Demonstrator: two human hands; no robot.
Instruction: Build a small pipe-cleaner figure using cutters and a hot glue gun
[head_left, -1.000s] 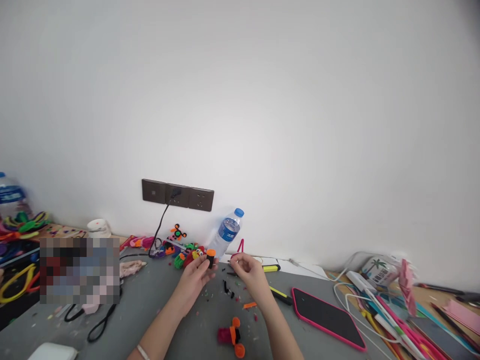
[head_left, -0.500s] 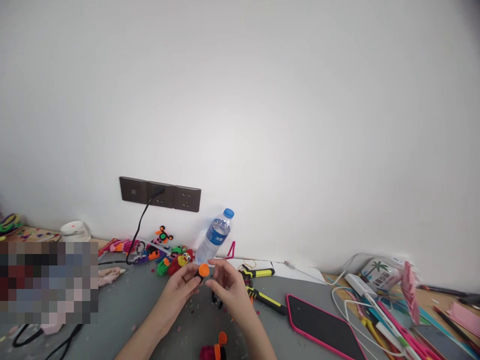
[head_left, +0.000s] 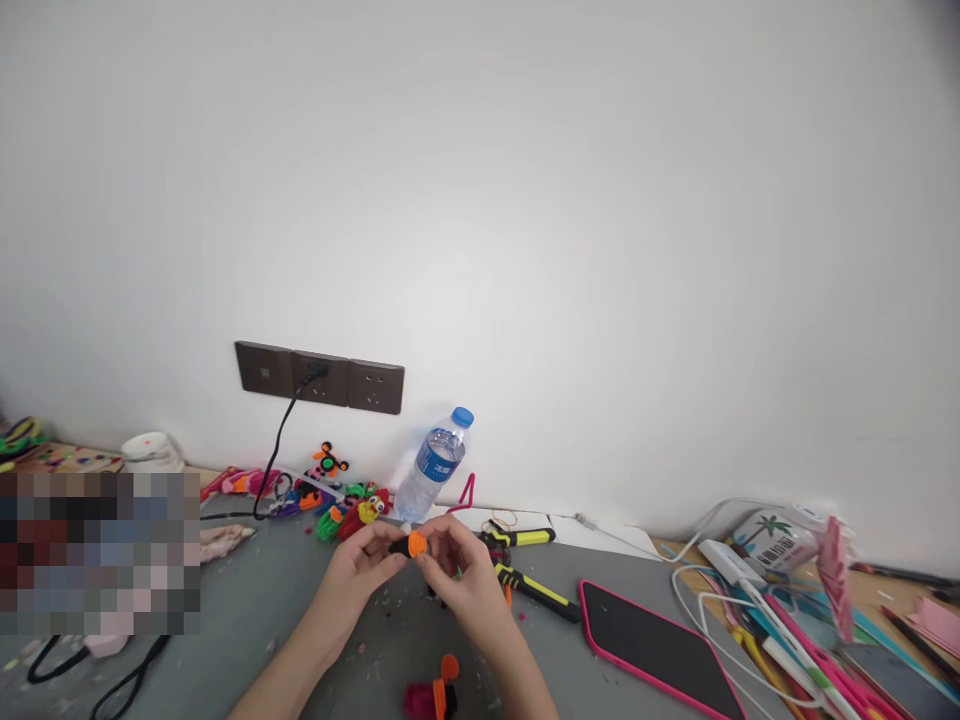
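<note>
Between my two hands is a small fuzzy piece, orange and black (head_left: 416,544), that looks like coiled pipe cleaner. My left hand (head_left: 361,570) pinches its black end between thumb and fingers. At its orange end, the thumb and fingertips of my right hand (head_left: 459,565) close on it from the other side. Below my hands on the grey mat (head_left: 360,670) lies another fuzzy piece in magenta, orange and black (head_left: 435,695). Pliers with yellow and black handles (head_left: 536,590) lie just right of my right hand, partly hidden by it.
A water bottle (head_left: 435,465) stands by the wall, beside colourful fuzzy figures (head_left: 364,510). A pink-cased phone (head_left: 652,645) lies at right, near white cables (head_left: 686,600) and craft supplies (head_left: 795,660). A co-worker's hand (head_left: 225,543) shows at left, next to a blurred-out area.
My right fingertips, apart from the fuzzy piece before, now close on its orange end. The piece has turned and shifted slightly right. The view has shifted a little.
</note>
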